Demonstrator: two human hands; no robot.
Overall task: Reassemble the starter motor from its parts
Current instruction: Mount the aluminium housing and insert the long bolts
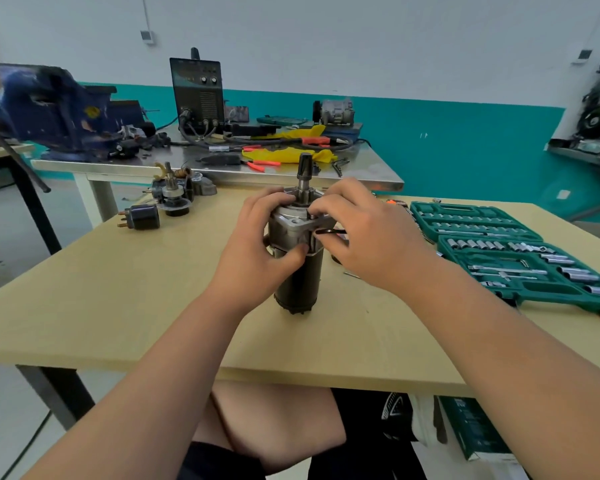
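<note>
Now, position: starter motor (297,289) stands upright on its dark rear end, mid wooden table (118,306), with the toothed shaft (305,174) pointing up.
Left hand: left hand (257,244) is wrapped round the aluminium end housing (291,228) from the left, thumb pressed on the front near the seam with the dark body. A firm steadying grip.
Right hand: right hand (364,233) has its fingers curled at the housing's right flange, pinching a thin black hex key (331,232). The key's tip is hidden behind the fingers.
Weight (judged): dense steel and cast metal, heavy for its size and top-heavy on that narrow base.
Stiffness (judged): fully rigid. The painted body is smooth and may be oily, so it could slip or spin under torque.
Where to hold (judged): the housing's flat flanges and shoulders, not the round body and not the shaft teeth.
Loose parts: solenoid (141,216) and a cluster of remaining parts (177,192) sit at the far left of the table, well apart from the motor.
Tools: open green socket set (499,251) to the right.
Writing: none legible. The green box (475,427) under the table carries print too small to read, and no brand can be made out on the socket case.
</note>
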